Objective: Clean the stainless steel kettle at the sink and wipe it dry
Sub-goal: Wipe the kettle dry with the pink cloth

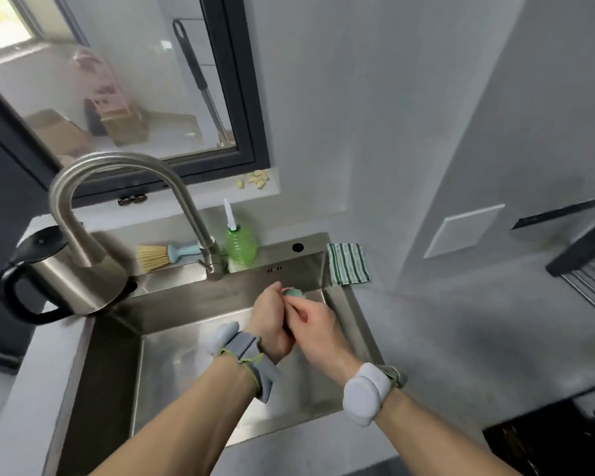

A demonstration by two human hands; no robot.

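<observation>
Kettle (73, 280): stands upright on the surface at the sink's (193, 372) left rear corner, just beside the basin edge and partly behind the tap (117, 187); neither hand touches it.
Kettle axis: long axis vertical, base down, black lid on top; the loop handle points left, away from the basin. The spout side cannot be made out.
Left hand (272, 324): over the basin, fingers curled round a small green thing, seemingly a sponge (294, 292), of which only the tip shows.
Right hand (311, 321): pressed against the left, fingers curled onto the same sponge; how firmly it grips cannot be told.
Task stage: judged early; the kettle looks untouched and the hands seem to be readying the sponge.
Risk, tipping: the kettle sits close to the basin lip, so a nudge from a forearm reaching for the tap could topple it into the sink.
Risk, slipping: wet, soapy hands on smooth steel may lose hold of the body; the handle is the safer grip.
Risk, base: if the kettle is electric, water on its underside could harm the contacts.
Risk, drying: the striped cloth (348, 263) lies at the far right rear corner, well apart from the kettle, so carrying it across dripping could wet the surface.
</observation>
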